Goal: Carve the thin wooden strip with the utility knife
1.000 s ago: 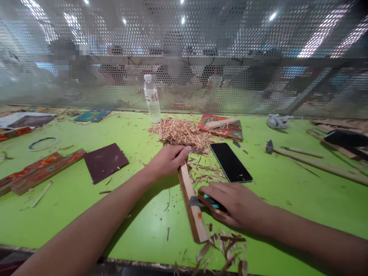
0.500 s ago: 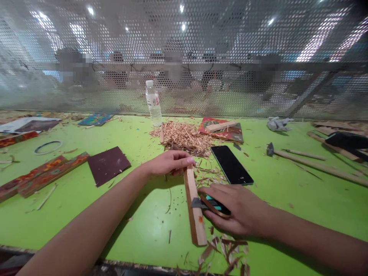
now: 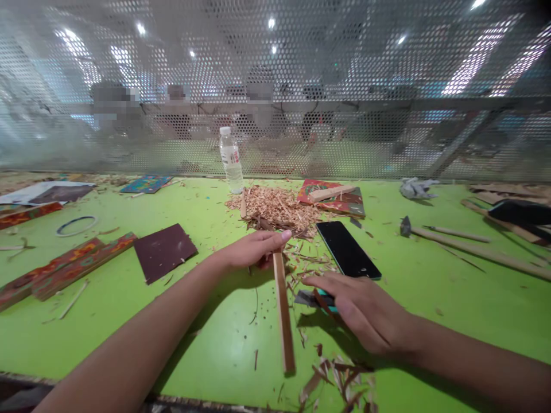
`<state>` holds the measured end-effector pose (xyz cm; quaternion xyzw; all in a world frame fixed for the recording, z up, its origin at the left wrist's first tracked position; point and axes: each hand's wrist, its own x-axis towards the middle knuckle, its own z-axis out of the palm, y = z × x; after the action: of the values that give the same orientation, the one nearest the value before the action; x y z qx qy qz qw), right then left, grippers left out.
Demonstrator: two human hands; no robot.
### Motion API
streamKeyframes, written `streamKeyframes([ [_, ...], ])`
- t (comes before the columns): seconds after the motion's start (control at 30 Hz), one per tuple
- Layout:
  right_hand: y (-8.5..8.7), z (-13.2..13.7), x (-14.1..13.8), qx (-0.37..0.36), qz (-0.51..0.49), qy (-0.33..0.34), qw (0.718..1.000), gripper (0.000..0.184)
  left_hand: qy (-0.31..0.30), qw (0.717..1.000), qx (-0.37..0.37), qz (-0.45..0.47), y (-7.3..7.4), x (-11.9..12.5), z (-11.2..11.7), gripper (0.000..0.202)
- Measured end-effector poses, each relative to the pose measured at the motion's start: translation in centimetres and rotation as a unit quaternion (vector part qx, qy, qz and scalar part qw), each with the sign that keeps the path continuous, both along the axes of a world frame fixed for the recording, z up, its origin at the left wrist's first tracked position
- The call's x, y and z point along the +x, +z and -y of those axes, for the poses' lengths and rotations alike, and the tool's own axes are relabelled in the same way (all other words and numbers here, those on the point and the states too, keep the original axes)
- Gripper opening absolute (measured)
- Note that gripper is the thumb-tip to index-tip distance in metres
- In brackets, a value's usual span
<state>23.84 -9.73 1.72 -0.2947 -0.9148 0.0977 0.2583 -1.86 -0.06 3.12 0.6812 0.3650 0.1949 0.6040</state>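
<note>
My left hand [image 3: 260, 248] is closed round the far end of a narrow wooden strip [image 3: 284, 321], thumb on top. The strip points toward me over the green table [image 3: 215, 350], its darker side turned up more than its pale face. To its right, my right hand [image 3: 359, 307] grips a utility knife [image 3: 329, 299] with a black and turquoise handle. The knife's grey blade points left and stands apart from the strip. A brown curled shaving [image 3: 323, 304] lies across the knife. Loose shavings [image 3: 340, 381] are scattered near the table's front edge.
Beyond my hands is a heap of wood shavings [image 3: 279, 206] beside a water bottle [image 3: 232, 163]. A phone [image 3: 348, 249] lies near my right hand. Sandpaper [image 3: 165, 252] and painted strips [image 3: 81, 267] are at left, a hammer [image 3: 465, 244] at right. A perforated metal screen [image 3: 344, 137] stands behind.
The knife blade has come off the strip and moved right with my right hand. My left hand has rolled the strip, so its pale face shows less and its dark side more.
</note>
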Motion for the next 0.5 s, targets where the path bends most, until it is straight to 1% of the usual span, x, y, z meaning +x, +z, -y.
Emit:
streamKeyframes([
  [0.1,-0.1,0.1,-0.3,-0.008,-0.017,-0.043,0.999,0.032,0.009,1.0,-0.017,0.012,0.0,0.3,0.2,0.064],
  [0.23,-0.3,0.2,-0.5,-0.016,-0.035,-0.032,0.999,0.022,0.002,1.0,-0.019,0.011,0.2,0.4,0.5,0.06],
  [0.37,0.3,0.1,-0.5,-0.035,-0.031,-0.044,0.998,0.02,-0.029,0.998,-0.054,0.009,0.1,0.7,0.7,0.054],
  [0.5,0.8,-0.3,-0.5,-0.06,0.002,-0.054,0.997,0.023,-0.044,0.995,-0.089,0.009,-0.4,1.3,1.1,0.053],
])
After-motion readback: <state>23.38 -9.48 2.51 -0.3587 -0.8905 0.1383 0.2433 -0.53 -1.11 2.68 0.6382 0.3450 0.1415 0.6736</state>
